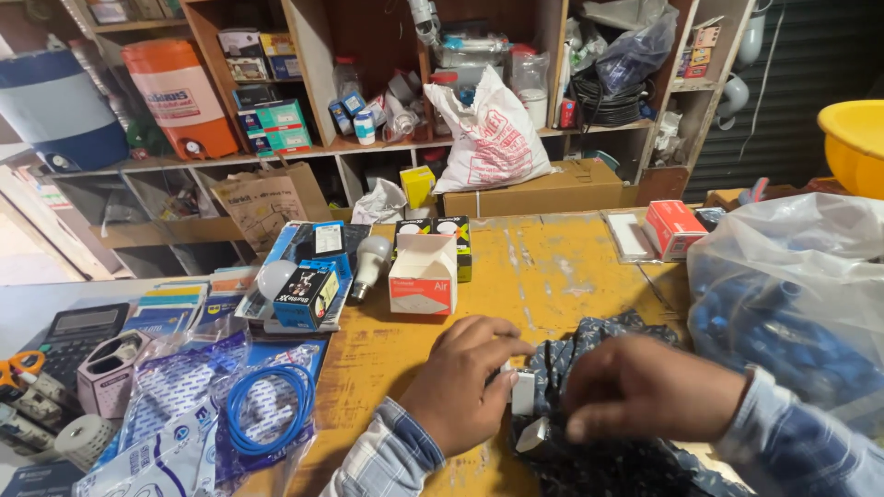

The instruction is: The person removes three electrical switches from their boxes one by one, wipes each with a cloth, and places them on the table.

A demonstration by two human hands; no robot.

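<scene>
Dark plastic bag (599,460) is crinkling under us: left hand (465,382) pinching a small white piece (522,393), right hand (649,387) gripping the bag.

The scene is seen through a single head-worn camera, aimed forward and steeply downward from close above a yellow counter (552,267). The near hands are cut off at the lower edge of the frame, and wooden shelves (318,74) are taken in across the top. No second view is supplied.
</scene>
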